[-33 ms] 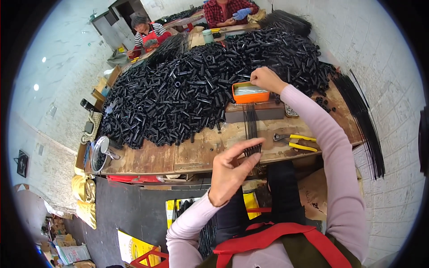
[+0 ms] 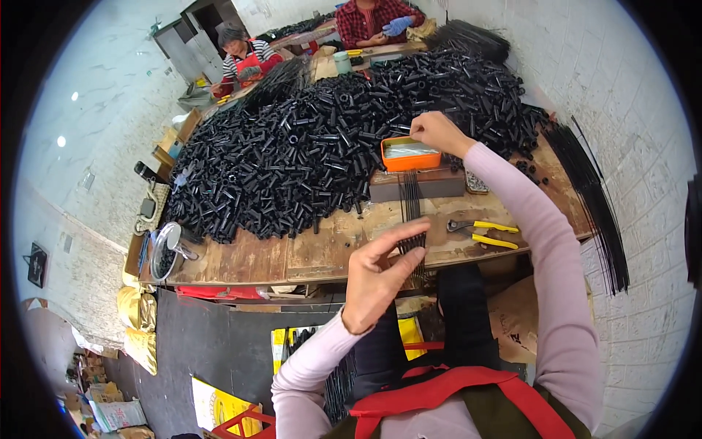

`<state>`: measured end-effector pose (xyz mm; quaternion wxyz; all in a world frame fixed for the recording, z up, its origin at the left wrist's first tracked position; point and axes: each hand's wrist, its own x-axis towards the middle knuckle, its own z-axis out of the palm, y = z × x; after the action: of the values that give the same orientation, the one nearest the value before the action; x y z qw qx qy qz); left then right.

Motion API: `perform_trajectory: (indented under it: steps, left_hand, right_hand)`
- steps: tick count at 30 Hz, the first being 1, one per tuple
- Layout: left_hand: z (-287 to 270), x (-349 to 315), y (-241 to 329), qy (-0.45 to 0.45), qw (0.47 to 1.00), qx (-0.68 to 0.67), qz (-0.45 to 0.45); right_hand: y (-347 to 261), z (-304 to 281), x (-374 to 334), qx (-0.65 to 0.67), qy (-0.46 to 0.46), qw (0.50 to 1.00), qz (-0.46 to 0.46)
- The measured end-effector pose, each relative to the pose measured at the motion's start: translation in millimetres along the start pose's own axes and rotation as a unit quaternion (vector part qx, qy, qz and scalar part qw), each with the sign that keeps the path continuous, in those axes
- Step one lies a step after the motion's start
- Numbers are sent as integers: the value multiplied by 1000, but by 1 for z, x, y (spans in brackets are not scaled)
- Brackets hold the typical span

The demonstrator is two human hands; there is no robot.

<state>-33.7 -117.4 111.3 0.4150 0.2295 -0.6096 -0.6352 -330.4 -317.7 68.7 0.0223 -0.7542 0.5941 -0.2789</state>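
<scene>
My left hand (image 2: 374, 282) is at the front edge of the table, thumb and fingers closed around a row of thin black rods (image 2: 411, 199). The rods run away from me and their far part rests over a grey-brown block (image 2: 384, 189). Behind that block stands an orange box (image 2: 411, 162) holding thin clear or whitish pieces. My right hand (image 2: 441, 134) is over the box's right far corner with its fingertips pinched together. Whatever may be between them is too small to make out. Yellow-handled pliers (image 2: 491, 228) lie on the table to the right of the rods.
A large heap of short black tubes (image 2: 292, 154) covers much of the wooden table (image 2: 322, 252). Long black rods (image 2: 592, 208) hang over the right edge. A clear jar (image 2: 164, 252) stands at the left. Two people work across the heap, one wearing a blue glove (image 2: 397, 27).
The whole view has shifted very slightly. My left index finger is a touch higher; my right hand stays over the orange box.
</scene>
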Motion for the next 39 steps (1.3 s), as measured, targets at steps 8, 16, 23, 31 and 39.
perform_trajectory:
  steps: [8,16,23,31,39]
  left_hand:
    - [-1,10,2,30,998,-48,6]
    - [0,15,3,23,996,-90,-13]
    - [0,9,7,35,995,-88,-19]
    - [-5,10,6,34,996,-82,-14]
    - [-6,9,6,14,997,-68,-15]
  right_hand:
    - [-159,-112,-139,90,81,965,-231]
    - [-194,-118,-194,-135,77,966,-206]
    - [-198,-111,-201,-167,70,965,-191]
    - [-198,-107,-199,-209,88,949,-217]
    - [-189,-108,-191,-192,101,942,-256]
